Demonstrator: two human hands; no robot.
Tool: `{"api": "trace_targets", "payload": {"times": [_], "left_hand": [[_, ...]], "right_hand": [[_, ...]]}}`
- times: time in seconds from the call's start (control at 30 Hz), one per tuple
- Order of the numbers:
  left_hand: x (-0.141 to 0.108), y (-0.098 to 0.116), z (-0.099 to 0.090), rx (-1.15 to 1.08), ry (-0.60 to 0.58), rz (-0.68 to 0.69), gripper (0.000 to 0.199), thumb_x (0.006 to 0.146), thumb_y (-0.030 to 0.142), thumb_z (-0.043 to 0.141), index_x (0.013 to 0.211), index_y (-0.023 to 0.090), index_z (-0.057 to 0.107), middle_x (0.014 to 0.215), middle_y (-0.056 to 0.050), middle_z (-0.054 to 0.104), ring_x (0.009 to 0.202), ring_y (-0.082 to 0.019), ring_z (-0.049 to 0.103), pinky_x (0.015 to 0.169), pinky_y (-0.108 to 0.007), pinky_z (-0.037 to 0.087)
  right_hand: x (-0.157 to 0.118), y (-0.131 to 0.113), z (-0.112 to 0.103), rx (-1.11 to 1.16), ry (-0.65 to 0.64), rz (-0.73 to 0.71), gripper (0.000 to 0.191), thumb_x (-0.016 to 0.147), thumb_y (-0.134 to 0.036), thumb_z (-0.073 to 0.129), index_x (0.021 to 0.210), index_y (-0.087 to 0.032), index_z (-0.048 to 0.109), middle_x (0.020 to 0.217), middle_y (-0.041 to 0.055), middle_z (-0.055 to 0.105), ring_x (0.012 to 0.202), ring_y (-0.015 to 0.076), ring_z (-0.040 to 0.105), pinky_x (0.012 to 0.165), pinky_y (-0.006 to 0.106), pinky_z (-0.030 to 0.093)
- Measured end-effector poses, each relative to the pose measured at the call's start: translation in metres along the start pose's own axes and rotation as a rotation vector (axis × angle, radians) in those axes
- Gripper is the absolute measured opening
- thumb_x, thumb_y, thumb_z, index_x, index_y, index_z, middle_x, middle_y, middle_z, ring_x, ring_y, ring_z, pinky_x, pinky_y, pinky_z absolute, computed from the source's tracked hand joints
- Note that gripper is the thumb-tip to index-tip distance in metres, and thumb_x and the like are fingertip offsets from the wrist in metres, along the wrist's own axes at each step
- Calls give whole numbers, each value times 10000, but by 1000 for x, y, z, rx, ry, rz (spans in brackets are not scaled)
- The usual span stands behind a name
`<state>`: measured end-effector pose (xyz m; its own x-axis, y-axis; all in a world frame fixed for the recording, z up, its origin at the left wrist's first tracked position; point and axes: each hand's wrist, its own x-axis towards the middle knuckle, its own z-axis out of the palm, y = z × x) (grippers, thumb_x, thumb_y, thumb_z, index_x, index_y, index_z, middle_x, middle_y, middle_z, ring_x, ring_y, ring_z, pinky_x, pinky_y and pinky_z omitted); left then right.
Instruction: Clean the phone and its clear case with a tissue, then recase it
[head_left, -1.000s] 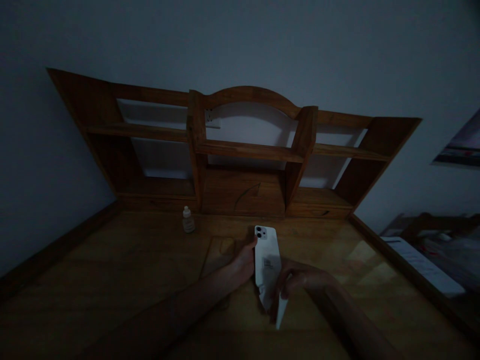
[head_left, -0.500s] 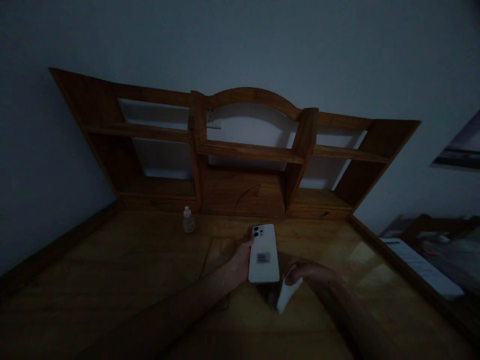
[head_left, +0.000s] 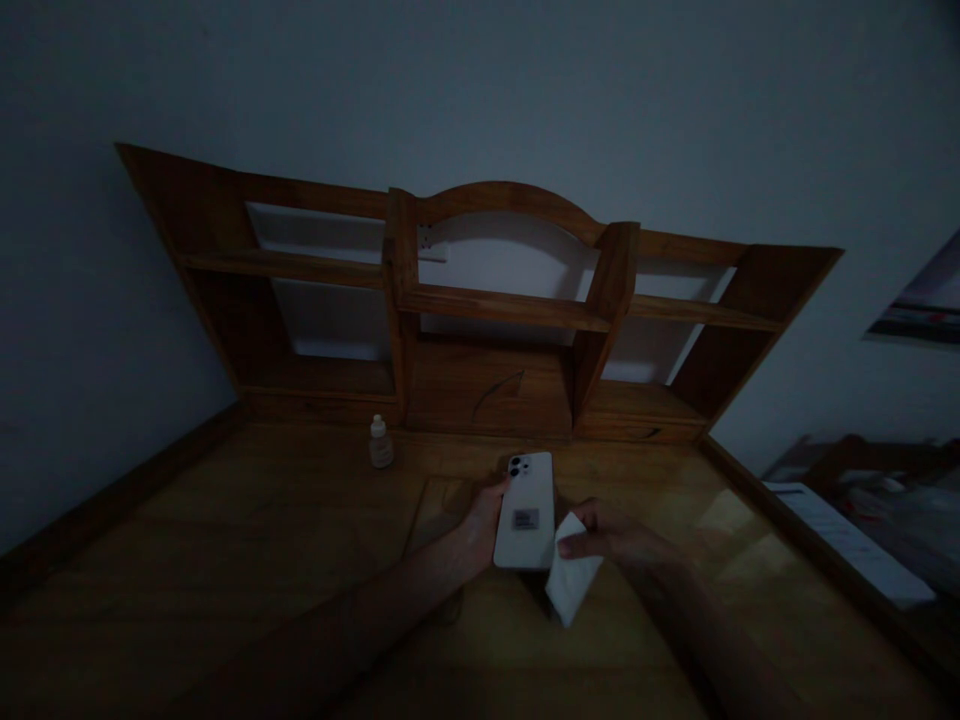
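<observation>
A white phone (head_left: 526,540) with its camera side facing up is tilted above the wooden desk, a small grey label on its back. My left hand (head_left: 482,524) grips its left edge, the fingers partly hidden behind it. Pinched between the thumb and fingers of my right hand (head_left: 600,535) is a white cloth or tissue (head_left: 574,583), which hangs down beside the phone's lower right corner. Flat on the desk, partly behind my left forearm, lies a thin rectangular item (head_left: 435,505), too dark to identify.
A small bottle with a pale cap (head_left: 381,446) stands at the back of the wooden desk (head_left: 300,510). Behind it rises a wooden shelf unit (head_left: 499,308) against the wall. Papers (head_left: 847,540) lie beyond the desk's right edge.
The cloth in my right hand has moved slightly left, against or close to the phone's edge, and shows more of its surface. My left hand still holds the phone, which has shifted very little.
</observation>
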<state>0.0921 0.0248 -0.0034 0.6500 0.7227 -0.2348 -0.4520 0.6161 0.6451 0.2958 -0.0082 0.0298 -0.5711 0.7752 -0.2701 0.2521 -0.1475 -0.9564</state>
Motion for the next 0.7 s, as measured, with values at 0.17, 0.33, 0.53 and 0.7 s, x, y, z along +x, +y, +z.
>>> {"api": "trace_targets", "payload": {"times": [0.17,0.33,0.53,0.7], "left_hand": [[3,0,-2,-16,-16,-25,390,902,422,376,793,132,613,710,-91,616,600,-173,544,620,-287,409],[6,-1,-2,-23,-34,-46,407,897,425,383,933,109,637,710,-92,641,621,-193,586,612,-283,428],[7,-1,-5,-18,-2,-76,441,901,437,379,929,86,645,680,-96,647,579,-194,593,576,-284,440],[7,1,-5,-17,21,-96,428,911,421,376,931,89,645,659,-86,644,544,-182,581,556,-276,433]], "right_hand": [[8,6,0,28,74,-64,300,680,-355,799,853,-119,734,791,52,718,658,154,639,631,247,460],[15,11,-1,62,171,-99,332,709,-389,778,894,-120,717,848,80,726,692,174,657,667,281,489],[17,13,-2,64,291,-70,378,655,-416,808,854,-104,731,829,103,731,666,183,655,633,280,490],[21,16,-8,74,478,-26,439,664,-495,780,851,-102,723,784,108,729,588,173,638,523,251,451]]}}
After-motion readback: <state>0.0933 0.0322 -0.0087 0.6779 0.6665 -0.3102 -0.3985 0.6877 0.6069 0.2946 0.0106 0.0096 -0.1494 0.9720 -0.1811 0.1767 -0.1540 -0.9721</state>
